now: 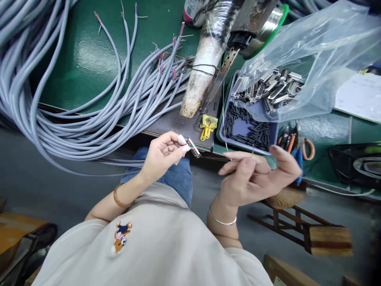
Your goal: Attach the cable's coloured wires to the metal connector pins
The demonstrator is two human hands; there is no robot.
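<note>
My left hand (163, 154) pinches a small multi-pin connector (193, 146) between thumb and fingertips, just below the table's front edge. My right hand (256, 174) is to its right, fingers half curled, holding a thin wire (226, 147) that runs up toward the table. The two hands are a short gap apart above my lap. A bundle of grey cables (89, 119) with stripped coloured ends lies across the green table (89, 59) at the left.
A blue tray (247, 131) of small black tubes sits at the table edge, with a clear plastic bag (297, 67) of metal connector shells over it. A wrapped soldering tool (205, 67) and yellow clip (207, 126) lie centre. Pliers (297, 149) and a wooden stool (297, 214) are right.
</note>
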